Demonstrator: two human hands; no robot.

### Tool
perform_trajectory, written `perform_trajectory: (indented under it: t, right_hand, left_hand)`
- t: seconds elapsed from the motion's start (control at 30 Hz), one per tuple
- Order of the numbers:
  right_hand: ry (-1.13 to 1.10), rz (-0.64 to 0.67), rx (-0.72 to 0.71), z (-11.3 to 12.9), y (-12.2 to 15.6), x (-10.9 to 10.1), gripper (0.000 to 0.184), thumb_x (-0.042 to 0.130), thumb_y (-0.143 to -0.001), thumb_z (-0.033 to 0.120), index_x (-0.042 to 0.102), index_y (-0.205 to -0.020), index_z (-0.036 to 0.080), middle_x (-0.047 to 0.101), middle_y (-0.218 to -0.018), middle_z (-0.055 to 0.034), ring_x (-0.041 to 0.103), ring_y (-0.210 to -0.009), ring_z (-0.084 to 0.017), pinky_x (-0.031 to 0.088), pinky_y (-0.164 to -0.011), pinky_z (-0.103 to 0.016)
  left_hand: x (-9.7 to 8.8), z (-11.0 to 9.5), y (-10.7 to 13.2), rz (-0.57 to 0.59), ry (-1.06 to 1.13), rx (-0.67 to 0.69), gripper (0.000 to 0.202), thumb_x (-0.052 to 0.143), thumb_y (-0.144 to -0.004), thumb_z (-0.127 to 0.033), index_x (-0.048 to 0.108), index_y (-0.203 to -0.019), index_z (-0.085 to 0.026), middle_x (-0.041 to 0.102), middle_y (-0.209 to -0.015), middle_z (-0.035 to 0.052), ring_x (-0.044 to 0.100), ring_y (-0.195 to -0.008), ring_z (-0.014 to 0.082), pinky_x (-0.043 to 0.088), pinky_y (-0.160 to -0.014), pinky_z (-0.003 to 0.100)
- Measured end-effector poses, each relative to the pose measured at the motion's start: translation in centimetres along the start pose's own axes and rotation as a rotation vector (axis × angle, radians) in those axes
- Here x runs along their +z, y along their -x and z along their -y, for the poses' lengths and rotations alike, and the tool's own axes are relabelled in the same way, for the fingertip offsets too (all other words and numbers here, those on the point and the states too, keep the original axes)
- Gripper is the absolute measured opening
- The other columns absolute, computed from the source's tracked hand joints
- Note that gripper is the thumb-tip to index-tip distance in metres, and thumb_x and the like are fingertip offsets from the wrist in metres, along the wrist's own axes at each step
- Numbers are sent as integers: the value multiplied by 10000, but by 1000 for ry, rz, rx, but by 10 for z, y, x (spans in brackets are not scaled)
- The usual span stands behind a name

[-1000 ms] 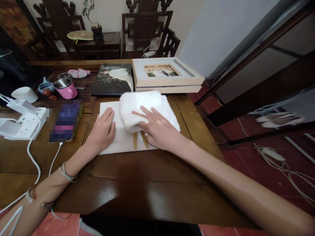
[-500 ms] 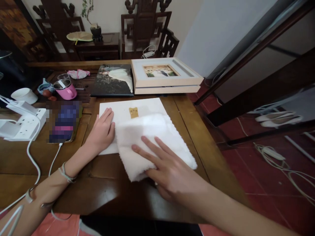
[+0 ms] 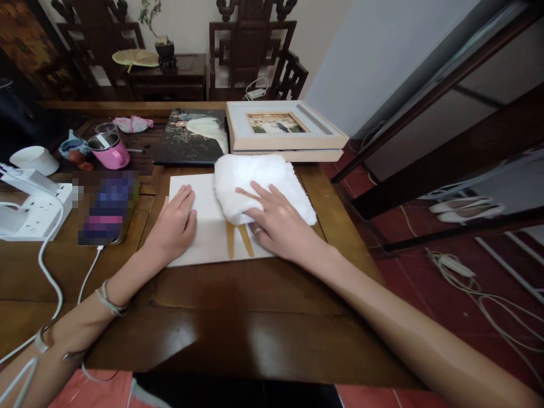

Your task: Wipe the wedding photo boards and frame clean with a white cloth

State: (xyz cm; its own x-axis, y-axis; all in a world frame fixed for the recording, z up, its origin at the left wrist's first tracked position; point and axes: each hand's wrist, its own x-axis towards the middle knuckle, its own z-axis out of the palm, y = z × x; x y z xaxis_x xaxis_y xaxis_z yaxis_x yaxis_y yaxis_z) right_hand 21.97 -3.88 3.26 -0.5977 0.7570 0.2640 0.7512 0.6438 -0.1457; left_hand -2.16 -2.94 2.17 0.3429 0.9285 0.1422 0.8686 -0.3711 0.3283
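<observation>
A white rectangular board (image 3: 204, 243) lies flat on the wooden table. My left hand (image 3: 176, 224) rests on its left edge, palm down with fingers stretched out. My right hand (image 3: 278, 221) presses a fluffy white towel (image 3: 263, 173) onto the upper right of the board, fingers spread over the top and the thumb at its near edge. The towel overhangs the board's far and right edges. Two gold-coloured strips (image 3: 240, 241) show on the board below the towel; their upper ends are covered.
Behind the board lie a dark picture panel (image 3: 195, 136) and stacked pale frames (image 3: 289, 141). To the left are a phone (image 3: 108, 209) on a cable, a white power strip (image 3: 45, 212), a pink mug (image 3: 109, 152) and a white cup (image 3: 34, 161).
My right hand has slid the towel away from me across the board. The gold strips near the board's front edge are now uncovered, the gold piece higher up is covered. My left hand stays put.
</observation>
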Motion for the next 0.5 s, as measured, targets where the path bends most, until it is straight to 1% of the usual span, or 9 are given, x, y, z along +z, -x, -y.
perform_trajectory:
  t: [0.1, 0.23, 0.3, 0.37, 0.5]
  right_hand:
    - [51, 11, -17, 12, 14, 3, 324, 516, -717, 5, 682, -971, 121, 409, -1526, -183, 254, -1436, -436, 266, -1136, -680]
    - [63, -21, -63, 21, 32, 5, 308, 513, -706, -6, 678, -943, 102, 407, -1516, -217, 251, -1425, -466, 271, -1120, -699]
    - [32, -22, -82, 18, 33, 3, 333, 500, -699, -17, 680, -953, 104, 424, -1507, -210, 264, -1427, -449, 288, -1118, -689]
    - [-9, -6, -85, 9, 29, 0, 366, 481, -700, -24, 681, -976, 110, 444, -1500, -193, 284, -1430, -416, 299, -1127, -663]
    - [-19, 10, 4, -8, 14, -1, 371, 462, -719, -20, 685, -976, 127, 475, -1482, -171, 316, -1423, -398, 300, -1120, -673]
  left_hand:
    - [2, 2, -5, 3, 2, 12, 504, 284, -971, -191, 402, -1420, 6, 359, -1544, 229, 269, -1471, 310, 230, -1187, 569]
    - [4, 7, -10, 10, 7, 38, 492, 267, -964, -160, 424, -1405, -11, 359, -1545, 224, 268, -1472, 300, 241, -1184, 562]
    - [3, 8, -9, 8, 4, 42, 490, 267, -961, -154, 426, -1406, -27, 358, -1547, 220, 269, -1473, 295, 243, -1183, 562]
    - [2, 8, -7, 5, 0, 40, 490, 271, -961, -156, 423, -1410, -31, 361, -1545, 222, 272, -1472, 293, 242, -1184, 560]
    - [3, 7, -3, -4, 6, 44, 490, 278, -969, -176, 417, -1416, -31, 369, -1540, 223, 274, -1471, 297, 240, -1186, 556]
